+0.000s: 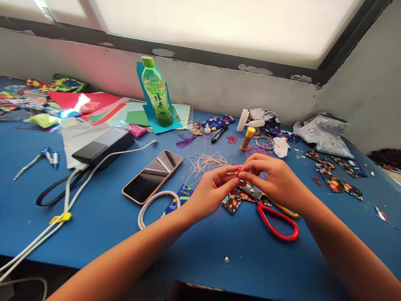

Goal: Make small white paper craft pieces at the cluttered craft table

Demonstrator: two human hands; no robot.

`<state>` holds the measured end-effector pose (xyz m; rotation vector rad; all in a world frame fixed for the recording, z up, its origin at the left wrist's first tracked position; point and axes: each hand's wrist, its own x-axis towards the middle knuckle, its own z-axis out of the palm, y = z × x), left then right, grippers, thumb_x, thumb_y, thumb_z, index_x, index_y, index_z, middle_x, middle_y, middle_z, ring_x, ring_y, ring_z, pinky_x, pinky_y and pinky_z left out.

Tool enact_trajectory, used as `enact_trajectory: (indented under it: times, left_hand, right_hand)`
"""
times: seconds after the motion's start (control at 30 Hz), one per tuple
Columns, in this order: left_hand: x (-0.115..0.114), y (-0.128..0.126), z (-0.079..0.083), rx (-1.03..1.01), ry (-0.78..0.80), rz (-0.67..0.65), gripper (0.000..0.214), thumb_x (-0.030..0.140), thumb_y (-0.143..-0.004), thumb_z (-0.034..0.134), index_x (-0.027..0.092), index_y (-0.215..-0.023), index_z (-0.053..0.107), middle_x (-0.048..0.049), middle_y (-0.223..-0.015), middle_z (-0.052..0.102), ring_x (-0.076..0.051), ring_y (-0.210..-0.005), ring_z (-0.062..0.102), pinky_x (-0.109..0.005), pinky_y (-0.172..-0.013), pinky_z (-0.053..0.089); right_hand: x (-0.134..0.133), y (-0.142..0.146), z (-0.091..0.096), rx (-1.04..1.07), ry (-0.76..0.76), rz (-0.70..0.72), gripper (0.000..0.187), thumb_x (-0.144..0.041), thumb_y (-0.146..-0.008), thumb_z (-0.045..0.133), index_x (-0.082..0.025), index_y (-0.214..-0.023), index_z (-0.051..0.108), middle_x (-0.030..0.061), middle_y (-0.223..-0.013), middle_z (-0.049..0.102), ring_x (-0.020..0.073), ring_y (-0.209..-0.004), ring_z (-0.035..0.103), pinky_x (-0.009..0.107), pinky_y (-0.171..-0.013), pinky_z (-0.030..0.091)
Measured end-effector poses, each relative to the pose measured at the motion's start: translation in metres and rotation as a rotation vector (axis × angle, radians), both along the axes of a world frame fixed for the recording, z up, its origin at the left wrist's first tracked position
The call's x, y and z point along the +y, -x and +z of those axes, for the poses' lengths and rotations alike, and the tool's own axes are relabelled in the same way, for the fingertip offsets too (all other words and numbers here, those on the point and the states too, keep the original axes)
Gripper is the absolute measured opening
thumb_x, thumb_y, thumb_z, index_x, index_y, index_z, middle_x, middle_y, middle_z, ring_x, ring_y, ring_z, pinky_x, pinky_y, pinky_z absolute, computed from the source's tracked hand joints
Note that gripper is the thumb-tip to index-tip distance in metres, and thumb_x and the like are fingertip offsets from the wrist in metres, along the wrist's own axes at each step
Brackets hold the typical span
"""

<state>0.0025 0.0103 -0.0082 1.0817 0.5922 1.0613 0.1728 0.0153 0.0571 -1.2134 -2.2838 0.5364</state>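
Observation:
My left hand (216,187) and my right hand (266,173) meet above the middle of the table, their fingertips pinched around a small piece of pink cord (239,169). Most of the cord is hidden by the fingers. Just below my right hand lie scissors with one red handle (278,223) and one yellow handle, their blades partly under the hands. Black floral fabric pieces (232,203) rest beneath the blades. Behind my left hand is a tangle of pale cord (205,162), and pink cords (258,150) lie behind my right hand.
A green tea bottle (157,98) stands at the back. Left are a phone (152,177), a power bank (103,146) and white cables (67,196). A glue stick (247,139), a black marker (219,133) and grey printed fabric (324,133) lie toward the wall. A white bead-like object (227,260) is near the front edge.

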Motion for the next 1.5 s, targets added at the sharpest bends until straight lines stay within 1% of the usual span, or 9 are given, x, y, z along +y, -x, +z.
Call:
enact_trajectory:
  times: [0.17,0.33,0.5,0.6,0.7,0.9,1.1,1.3,1.5]
  left_hand:
    - [0.0,0.001,0.0,0.008,0.009,0.006,0.038,0.032,-0.078,0.074,0.015,-0.111,0.065,-0.0101,-0.098,0.076,-0.024,-0.091,0.072,-0.032,-0.074,0.057]
    - [0.002,0.002,0.002,-0.078,0.129,0.033,0.035,0.027,-0.079,0.074,0.017,-0.111,0.066,-0.0093,-0.102,0.075,-0.023,-0.092,0.072,-0.031,-0.077,0.056]
    - [0.004,0.001,0.002,-0.199,0.209,0.07,0.034,0.025,-0.076,0.076,0.018,-0.108,0.068,-0.0084,-0.106,0.075,-0.023,-0.095,0.071,-0.037,-0.09,0.053]
    - [0.005,0.0,-0.001,-0.216,0.176,0.105,0.029,0.023,-0.077,0.076,0.018,-0.105,0.07,-0.0067,-0.104,0.076,-0.022,-0.097,0.07,-0.036,-0.095,0.05]
    - [0.007,0.0,-0.003,-0.213,0.121,0.128,0.026,0.022,-0.079,0.075,0.019,-0.104,0.071,-0.0051,-0.102,0.076,-0.019,-0.101,0.069,-0.032,-0.097,0.049]
    - [0.007,0.001,-0.001,-0.136,0.025,0.172,0.021,0.022,-0.081,0.071,0.017,-0.102,0.069,-0.0054,-0.097,0.077,-0.018,-0.099,0.07,-0.031,-0.095,0.051]
    - [0.003,-0.001,0.002,0.012,-0.046,0.195,0.014,0.022,-0.083,0.069,0.016,-0.095,0.071,-0.0032,-0.089,0.078,-0.016,-0.093,0.072,-0.027,-0.089,0.054]
    - [-0.001,-0.002,0.003,0.096,-0.115,0.233,0.01,0.017,-0.083,0.066,0.016,-0.092,0.071,-0.0012,-0.085,0.077,-0.014,-0.085,0.072,-0.024,-0.082,0.057]
    - [-0.002,-0.002,0.006,0.186,-0.138,0.253,0.013,0.016,-0.085,0.062,0.015,-0.094,0.071,-0.0027,-0.086,0.078,-0.015,-0.086,0.073,-0.025,-0.082,0.058]
  right_hand:
    - [0.0,-0.003,0.005,-0.069,0.017,0.001,0.016,-0.026,-0.093,0.052,-0.018,-0.082,0.062,0.0034,-0.086,0.062,0.0142,-0.073,0.057,0.028,-0.066,0.044]
    - [-0.01,-0.004,0.012,-0.127,-0.062,-0.039,0.017,-0.034,-0.086,0.064,-0.02,-0.076,0.064,0.0015,-0.081,0.064,0.0141,-0.07,0.057,0.027,-0.063,0.041]
    - [-0.016,0.012,-0.001,-0.188,0.03,-0.104,0.025,-0.041,-0.084,0.065,-0.021,-0.071,0.065,-0.0006,-0.069,0.066,0.0126,-0.058,0.054,0.025,-0.054,0.034]
    - [-0.011,0.019,-0.015,-0.157,-0.027,-0.168,0.025,-0.036,-0.088,0.059,-0.018,-0.07,0.062,0.0005,-0.065,0.062,0.012,-0.054,0.05,0.025,-0.052,0.03]
    - [-0.007,0.02,-0.021,-0.116,-0.048,-0.149,0.022,-0.026,-0.09,0.052,-0.018,-0.071,0.059,0.0006,-0.066,0.059,0.0116,-0.055,0.046,0.026,-0.054,0.029]
    - [-0.005,0.011,-0.005,0.011,-0.019,-0.105,0.028,-0.027,-0.09,0.047,-0.019,-0.063,0.046,-0.0042,-0.057,0.047,0.0098,-0.053,0.041,0.023,-0.051,0.032]
    - [-0.003,0.0,0.006,0.031,-0.261,-0.139,0.026,-0.022,-0.086,0.05,-0.02,-0.061,0.043,-0.0049,-0.054,0.042,0.0097,-0.05,0.037,0.024,-0.05,0.031]
    - [0.001,-0.014,0.01,-0.179,-0.571,-0.107,0.024,-0.018,-0.089,0.048,-0.019,-0.065,0.047,-0.0013,-0.062,0.049,0.0115,-0.055,0.044,0.026,-0.054,0.035]
    - [0.012,-0.023,0.008,-0.372,-0.827,-0.083,0.025,-0.016,-0.089,0.047,-0.017,-0.065,0.052,0.0022,-0.062,0.053,0.0141,-0.055,0.048,0.028,-0.054,0.038]
